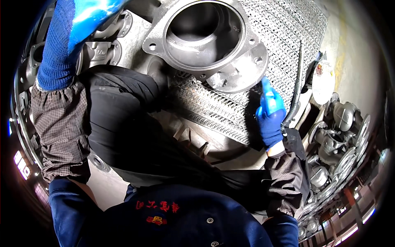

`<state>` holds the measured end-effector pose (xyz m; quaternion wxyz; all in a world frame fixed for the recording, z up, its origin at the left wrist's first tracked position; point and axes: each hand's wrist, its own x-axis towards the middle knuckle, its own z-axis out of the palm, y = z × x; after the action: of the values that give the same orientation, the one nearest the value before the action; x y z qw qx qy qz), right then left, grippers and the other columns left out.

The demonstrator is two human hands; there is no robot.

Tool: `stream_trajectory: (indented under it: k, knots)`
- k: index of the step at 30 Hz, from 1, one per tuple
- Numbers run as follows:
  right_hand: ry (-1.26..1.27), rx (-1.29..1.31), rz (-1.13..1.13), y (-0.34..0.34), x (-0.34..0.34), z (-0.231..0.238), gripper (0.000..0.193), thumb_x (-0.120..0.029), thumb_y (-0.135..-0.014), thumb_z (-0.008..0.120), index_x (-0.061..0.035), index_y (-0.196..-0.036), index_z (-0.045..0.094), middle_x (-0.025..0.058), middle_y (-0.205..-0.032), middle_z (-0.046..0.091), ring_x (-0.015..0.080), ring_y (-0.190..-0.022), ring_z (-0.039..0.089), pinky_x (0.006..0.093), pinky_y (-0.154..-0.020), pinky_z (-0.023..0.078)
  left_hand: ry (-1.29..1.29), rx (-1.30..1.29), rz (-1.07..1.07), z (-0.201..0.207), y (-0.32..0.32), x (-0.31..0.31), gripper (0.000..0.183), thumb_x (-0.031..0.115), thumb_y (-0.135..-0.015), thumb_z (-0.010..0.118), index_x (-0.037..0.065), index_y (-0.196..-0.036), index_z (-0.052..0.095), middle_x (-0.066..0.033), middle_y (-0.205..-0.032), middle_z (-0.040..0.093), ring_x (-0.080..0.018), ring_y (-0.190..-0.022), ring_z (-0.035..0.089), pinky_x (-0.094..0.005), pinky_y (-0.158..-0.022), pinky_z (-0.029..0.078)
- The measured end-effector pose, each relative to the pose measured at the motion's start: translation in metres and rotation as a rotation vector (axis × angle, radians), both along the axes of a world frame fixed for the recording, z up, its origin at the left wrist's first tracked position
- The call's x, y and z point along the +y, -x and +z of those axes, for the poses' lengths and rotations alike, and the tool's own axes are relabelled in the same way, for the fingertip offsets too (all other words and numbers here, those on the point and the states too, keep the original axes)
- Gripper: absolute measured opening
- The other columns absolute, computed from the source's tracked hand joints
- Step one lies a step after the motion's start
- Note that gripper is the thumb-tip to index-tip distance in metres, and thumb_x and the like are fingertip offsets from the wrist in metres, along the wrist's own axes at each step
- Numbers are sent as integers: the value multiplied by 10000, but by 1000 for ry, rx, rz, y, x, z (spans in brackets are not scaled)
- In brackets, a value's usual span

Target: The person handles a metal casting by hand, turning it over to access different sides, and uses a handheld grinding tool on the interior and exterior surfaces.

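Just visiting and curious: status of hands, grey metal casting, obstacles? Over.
Left blue-gloved hand partly out of frame. Right blue-gloved hand beside round-mouthed grey metal casting, contact unclear. Casting's mouth faces camera. Long black cable near right hand.

Metal mesh surface, flanged casting on top

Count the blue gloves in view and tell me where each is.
2: the left glove at upper left, cut off by the top edge, and the right glove beside the large metal casting. Others could be hidden in the dark margins.
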<state>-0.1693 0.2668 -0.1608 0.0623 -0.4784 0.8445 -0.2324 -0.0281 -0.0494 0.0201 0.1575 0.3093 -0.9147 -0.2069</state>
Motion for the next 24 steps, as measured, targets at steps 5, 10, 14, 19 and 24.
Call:
stream_trajectory:
  k: [5, 10, 14, 19, 24]
  knots:
    - [125, -219, -66, 19, 10, 23, 446, 135, -827, 526, 5, -1248, 592, 157, -1145, 660, 192, -961, 650, 274, -828, 509, -227, 45, 48, -10, -2, -6, 452, 139, -853, 593, 47, -1294, 567, -71, -873, 680, -84, -710, 615, -243, -661, 492]
    - [221, -593, -118, 15, 10, 18, 418, 128, -866, 498, 26, -1265, 565, 150, -1254, 605, 233, -1079, 634, 286, -868, 512, -170, 45, 45, -4, -9, -3, 448, 143, -850, 601, 54, -1288, 572, -73, -876, 679, -89, -706, 616, -247, -657, 493]
    - [252, -357, 18, 17, 2, 13, 406, 121, -874, 465, 29, -1253, 575, 152, -1230, 617, 224, -1064, 637, 274, -842, 511, -107, 39, -14, -4, -9, 19, 444, 146, -848, 607, 59, -1282, 577, -74, -877, 679, -93, -703, 616, -250, -653, 495]
    - [276, -203, -19, 12, -3, 12, 400, 127, -832, 524, -1, -1195, 631, 135, -1051, 678, 189, -803, 636, 280, -715, 516, -20, -10, -92, -7, -22, 84, 440, 150, -845, 616, 66, -1276, 583, -76, -880, 678, -98, -699, 617, -254, -648, 496]
    - [289, -225, 0, 5, -10, 10, 292, 0, -945, 497, -2, -1208, 626, 106, -1045, 680, 125, -725, 589, 231, -649, 473, 4, -35, -106, -15, -28, 110, 436, 153, -842, 624, 73, -1269, 588, -78, -882, 677, -104, -695, 618, -258, -644, 498]
